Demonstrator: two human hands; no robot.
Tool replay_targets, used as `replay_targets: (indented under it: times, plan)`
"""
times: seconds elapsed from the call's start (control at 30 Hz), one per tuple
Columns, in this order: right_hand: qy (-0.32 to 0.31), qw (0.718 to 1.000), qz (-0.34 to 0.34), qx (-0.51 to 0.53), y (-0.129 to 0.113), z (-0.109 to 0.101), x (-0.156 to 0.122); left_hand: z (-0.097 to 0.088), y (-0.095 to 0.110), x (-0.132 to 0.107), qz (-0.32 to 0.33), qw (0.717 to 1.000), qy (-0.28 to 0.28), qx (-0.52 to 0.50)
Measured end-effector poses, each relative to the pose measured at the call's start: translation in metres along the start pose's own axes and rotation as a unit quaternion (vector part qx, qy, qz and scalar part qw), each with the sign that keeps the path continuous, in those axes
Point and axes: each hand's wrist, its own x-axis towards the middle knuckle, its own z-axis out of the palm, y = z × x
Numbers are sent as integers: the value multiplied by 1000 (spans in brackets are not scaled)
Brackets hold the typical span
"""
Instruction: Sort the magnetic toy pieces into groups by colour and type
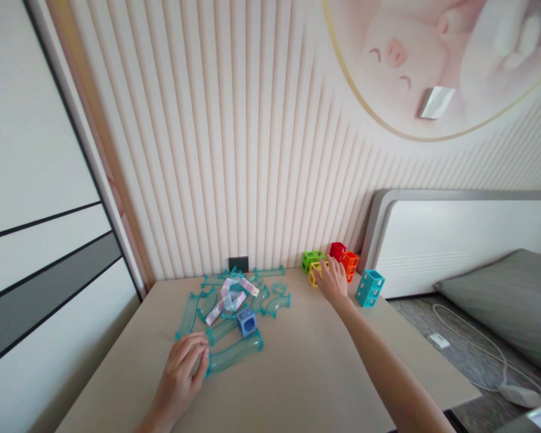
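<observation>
My right hand (pixel 333 280) reaches to the back right of the table, fingers apart over a yellow openwork block (pixel 314 275); it overlaps the block in view, and a firm grip does not show. Around it stand a green block (pixel 311 258), a red block (pixel 337 249) and an orange block (pixel 350 264). A teal two-storey block (pixel 369 287) is upright farther right. My left hand (pixel 183 365) is at the front left, fingers loosely bent, thumb apart, nothing visible in it. Beside it lie a clear teal tube (pixel 234 353) and a blue cube (pixel 246 322).
Several more teal tube pieces (pixel 189 314) are spread over the table (pixel 297 373), with pale purple strips (pixel 215 313) among them. A black socket (pixel 238 263) is on the ribbed wall behind. Right of the table are a bed headboard (pixel 455 240), a grey pillow (pixel 509 300) and a white cable (pixel 473 337).
</observation>
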Motion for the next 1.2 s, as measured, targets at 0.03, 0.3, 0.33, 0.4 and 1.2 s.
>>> replay_targets:
  times: [0.03,0.3,0.33,0.4,1.2]
  plan:
    - [3,1000,5,-3,7,-6,7,0,0,0,1,1000,3,0]
    - [-89,993,73,-20,76,-27,55,-1,1,2,-3,1000,16,4]
    - [-102,991,80,-18,79,-26,55,-2,2,2,-5,1000,18,4]
    - [-120,988,92,-12,81,-21,54,-3,3,3,-10,1000,21,6]
    - [71,897,359,246,102,27,-81,-4,5,2,-59,998,3,1]
